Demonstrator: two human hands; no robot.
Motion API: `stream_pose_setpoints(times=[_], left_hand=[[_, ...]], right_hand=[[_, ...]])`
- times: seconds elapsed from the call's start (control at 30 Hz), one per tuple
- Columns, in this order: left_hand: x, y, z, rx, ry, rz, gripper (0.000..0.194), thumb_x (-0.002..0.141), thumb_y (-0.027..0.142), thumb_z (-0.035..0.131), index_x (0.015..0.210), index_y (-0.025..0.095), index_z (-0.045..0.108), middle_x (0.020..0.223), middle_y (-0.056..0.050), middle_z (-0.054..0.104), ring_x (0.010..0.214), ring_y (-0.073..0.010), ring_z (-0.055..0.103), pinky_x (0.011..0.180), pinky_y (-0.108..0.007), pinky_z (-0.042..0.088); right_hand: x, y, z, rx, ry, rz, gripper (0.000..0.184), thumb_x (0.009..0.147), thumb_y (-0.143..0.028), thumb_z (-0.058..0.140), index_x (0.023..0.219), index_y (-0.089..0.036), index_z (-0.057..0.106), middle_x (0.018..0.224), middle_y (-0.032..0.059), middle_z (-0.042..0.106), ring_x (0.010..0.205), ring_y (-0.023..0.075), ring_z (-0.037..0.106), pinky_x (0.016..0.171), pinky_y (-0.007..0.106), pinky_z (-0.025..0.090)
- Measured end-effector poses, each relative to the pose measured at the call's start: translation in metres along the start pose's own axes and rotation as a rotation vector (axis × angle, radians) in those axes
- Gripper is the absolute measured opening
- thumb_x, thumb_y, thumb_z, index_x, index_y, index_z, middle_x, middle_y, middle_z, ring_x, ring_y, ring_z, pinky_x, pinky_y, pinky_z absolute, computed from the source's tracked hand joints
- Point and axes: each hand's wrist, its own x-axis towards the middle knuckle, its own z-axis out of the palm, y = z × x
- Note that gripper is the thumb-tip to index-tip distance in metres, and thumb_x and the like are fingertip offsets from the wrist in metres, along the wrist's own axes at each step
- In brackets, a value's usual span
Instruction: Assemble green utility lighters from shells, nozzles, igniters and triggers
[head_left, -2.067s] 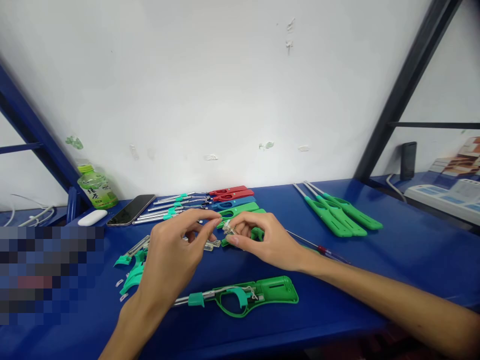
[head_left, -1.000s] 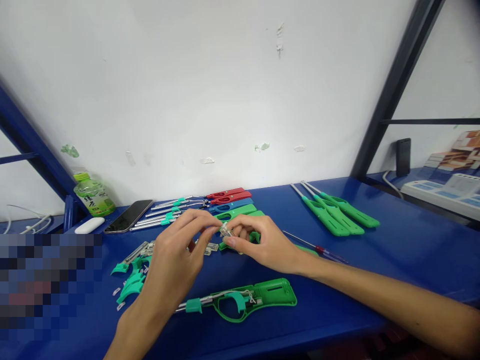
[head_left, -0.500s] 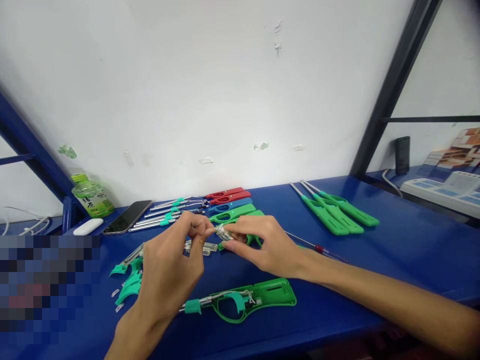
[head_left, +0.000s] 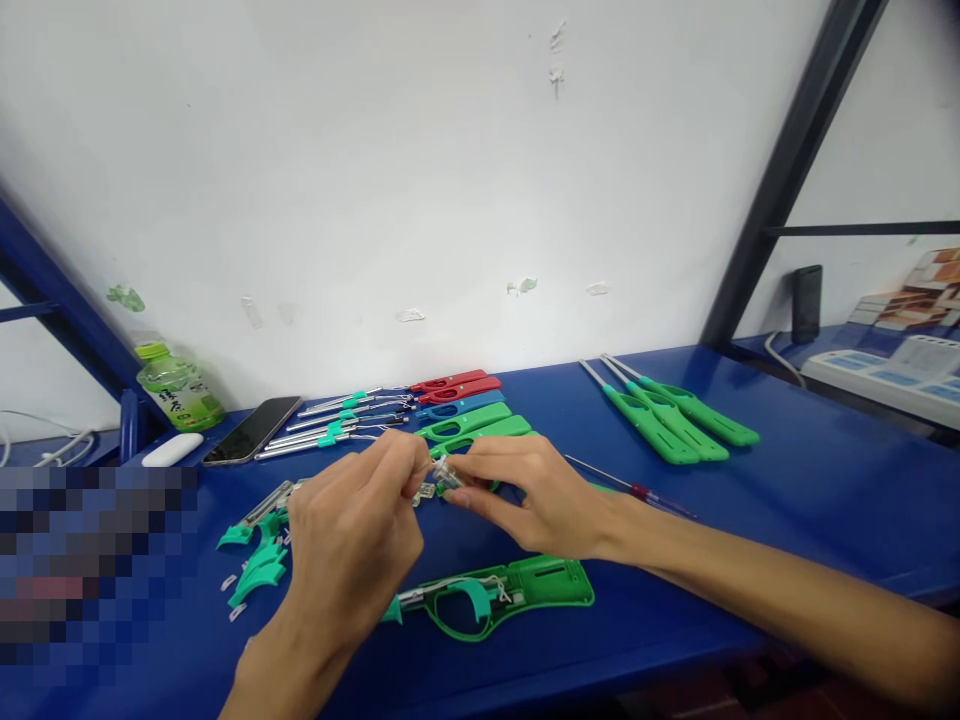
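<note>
Bright wall (head_left: 442,180), pixelated lower left

R grip (head_left: 551,495) holds clear pt. (head_left: 447,475), L grip (head_left: 356,525) at its end.

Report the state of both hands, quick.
Left hand: closed at one end of the small clear part; exact grip hidden.
Right hand: closed, holding the small clear part between thumb and fingers.
</note>
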Motion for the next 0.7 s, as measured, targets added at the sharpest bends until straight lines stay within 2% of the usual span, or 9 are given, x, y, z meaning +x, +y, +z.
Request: stream_pose_setpoints(times=[0.1,0.2,0.33,0.43,0.5,0.57,0.63,0.7], left_hand=[[0.002,-0.002,-0.001,-0.028,-0.02,-0.03,0.025,0.093,0.001,0.049,0.082,0.024,0.047,0.082,0.007,0.075,0.062,-0.0102,0.067,0.058,-0.025,0.041],[0.005,-0.004,-0.004,-0.085,-0.029,-0.105,0.022,0.097,0.011,0.059,0.083,0.024,0.049,0.081,0.008,0.075,0.059,-0.0087,0.064,0.054,-0.023,0.041],[0.008,-0.002,-0.006,-0.168,-0.043,-0.215,0.007,0.1,0.027,0.066,0.102,0.028,0.06,0.085,0.009,0.072,0.055,-0.0069,0.06,0.051,-0.022,0.043],[0.008,-0.001,-0.007,-0.214,-0.12,-0.257,0.009,0.102,0.027,0.063,0.11,0.03,0.065,0.09,0.008,0.073,0.054,-0.0064,0.059,0.054,-0.022,0.046],[0.008,-0.001,-0.007,-0.243,-0.197,-0.243,0.008,0.102,0.028,0.062,0.107,0.031,0.067,0.09,0.008,0.074,0.057,-0.0079,0.06,0.057,-0.022,0.049],[0.008,-0.001,-0.008,-0.267,-0.27,-0.196,0.011,0.104,0.03,0.058,0.104,0.032,0.069,0.09,0.007,0.074,0.061,-0.0101,0.064,0.062,-0.023,0.052],[0.006,-0.002,-0.01,-0.27,-0.328,-0.149,0.015,0.106,0.034,0.055,0.106,0.032,0.069,0.091,0.006,0.075,0.067,-0.0118,0.068,0.066,-0.023,0.056],[0.0,-0.003,-0.012,-0.254,-0.368,-0.112,0.017,0.108,0.037,0.054,0.109,0.033,0.069,0.098,0.005,0.076,0.077,-0.0132,0.072,0.073,-0.022,0.058]], right_hand=[[0.001,-0.001,-0.001,-0.011,-0.021,0.021,0.021,0.107,-0.031,0.061,0.101,-0.015,0.074,0.078,0.0009,0.063,0.069,0.0149,0.053,0.065,0.03,0.044],[0.003,-0.003,-0.002,-0.013,-0.013,0.086,0.021,0.106,-0.033,0.062,0.1,-0.017,0.075,0.077,0.0013,0.066,0.069,0.0153,0.058,0.067,0.031,0.046],[0.005,-0.005,-0.011,0.002,-0.027,0.204,0.018,0.104,-0.031,0.064,0.115,-0.018,0.071,0.091,0.0031,0.074,0.077,0.0155,0.065,0.072,0.031,0.049],[0.001,-0.007,-0.025,0.029,-0.068,0.288,0.014,0.105,-0.03,0.061,0.115,-0.021,0.064,0.092,0.0011,0.071,0.079,0.015,0.064,0.072,0.03,0.049],[-0.005,-0.013,-0.035,0.037,-0.076,0.36,0.008,0.11,-0.028,0.048,0.111,-0.023,0.055,0.086,-0.0014,0.063,0.072,0.0136,0.056,0.067,0.029,0.047],[-0.015,-0.021,-0.043,0.031,-0.056,0.44,0.013,0.113,-0.026,0.037,0.103,-0.026,0.046,0.081,-0.0034,0.055,0.065,0.0127,0.047,0.061,0.027,0.044],[-0.029,-0.031,-0.046,0.0,-0.05,0.521,0.015,0.112,-0.029,0.04,0.098,-0.028,0.04,0.077,-0.0044,0.051,0.062,0.0128,0.046,0.057,0.027,0.043],[-0.043,-0.039,-0.045,-0.075,-0.06,0.585,0.016,0.109,-0.034,0.051,0.096,-0.029,0.042,0.08,-0.0022,0.056,0.065,0.0144,0.052,0.057,0.028,0.047]])
